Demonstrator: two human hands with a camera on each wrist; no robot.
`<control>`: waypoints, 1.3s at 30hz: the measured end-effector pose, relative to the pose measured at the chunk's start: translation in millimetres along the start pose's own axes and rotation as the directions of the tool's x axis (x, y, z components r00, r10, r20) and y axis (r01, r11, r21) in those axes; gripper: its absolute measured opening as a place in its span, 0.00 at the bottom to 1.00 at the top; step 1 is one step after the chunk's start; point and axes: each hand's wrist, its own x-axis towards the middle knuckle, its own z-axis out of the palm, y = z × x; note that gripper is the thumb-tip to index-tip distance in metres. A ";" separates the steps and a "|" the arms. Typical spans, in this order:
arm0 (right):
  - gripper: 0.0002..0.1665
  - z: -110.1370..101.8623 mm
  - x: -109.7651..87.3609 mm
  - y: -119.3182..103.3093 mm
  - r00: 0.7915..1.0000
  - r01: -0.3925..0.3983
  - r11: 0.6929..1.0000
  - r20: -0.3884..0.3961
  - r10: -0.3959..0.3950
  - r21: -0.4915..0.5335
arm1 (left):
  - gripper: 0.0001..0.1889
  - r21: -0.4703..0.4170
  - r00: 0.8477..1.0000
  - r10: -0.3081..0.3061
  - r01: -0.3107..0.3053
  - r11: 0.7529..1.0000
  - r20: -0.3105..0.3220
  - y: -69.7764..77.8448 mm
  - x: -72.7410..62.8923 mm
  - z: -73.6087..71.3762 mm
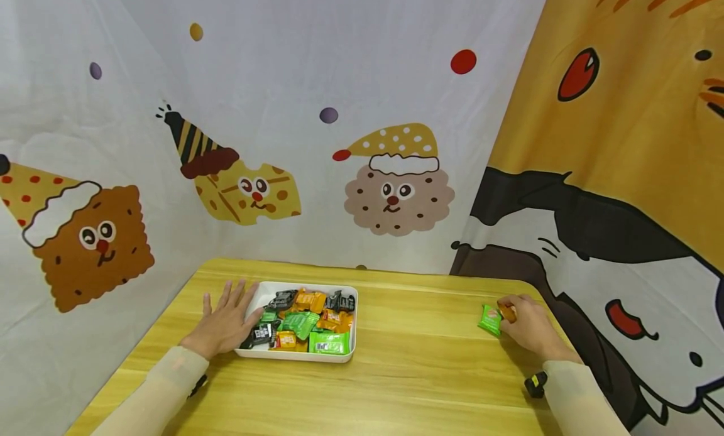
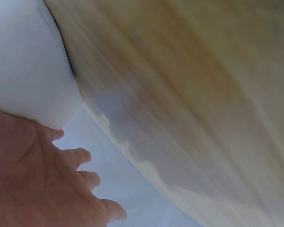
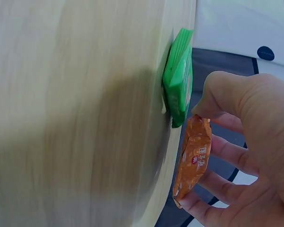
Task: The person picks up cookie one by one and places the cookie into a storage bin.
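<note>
My left hand (image 1: 226,323) lies with its fingers spread at the left rim of a white tray (image 1: 294,357), its thumb reaching over the edge. In the left wrist view the palm of that hand (image 2: 42,179) is beside the tray's outer wall (image 2: 28,56). Green, orange and black wrapped snack packets fill much of the tray. Toward the table's right side, my right hand (image 1: 530,326) pinches an orange wrapped snack packet (image 3: 195,158) between thumb and fingers. Right beside it, a green wrapped snack packet (image 1: 490,320) lies on the table.
The wooden table (image 1: 407,386) has rounded back corners. Behind it hangs a white cloth (image 1: 317,59) with cartoon prints, and an orange and black printed cloth (image 1: 639,172) hangs at the right. The green packet lies near the table's right edge.
</note>
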 end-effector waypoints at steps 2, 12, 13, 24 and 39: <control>0.28 0.4 0.4 -3.8 1.000 0.010 1.000 -0.004 -0.010 -0.003 | 0.43 0.001 1.000 -0.001 0.001 1.000 0.001 0.2 -0.2 0.0; 0.32 2.6 3.8 -25.5 0.999 0.048 0.999 -0.016 -0.048 -0.001 | 0.43 -0.003 1.000 0.001 -0.001 1.000 0.004 -0.2 0.4 -1.1; 0.32 2.8 4.3 -28.2 0.998 0.054 0.999 -0.018 -0.054 0.002 | 0.43 -0.005 1.000 0.003 -0.003 1.000 0.003 -0.6 0.7 -1.0; 0.31 10.9 8.9 -60.7 0.986 0.161 0.987 -0.045 -0.160 0.014 | 0.44 0.003 1.000 0.002 -0.002 1.000 0.009 -1.7 3.9 0.1; 0.32 26.5 15.7 -115.0 0.978 0.198 0.976 0.049 -0.203 0.094 | 0.44 0.015 1.000 -0.004 0.004 1.000 0.003 -4.0 2.0 2.8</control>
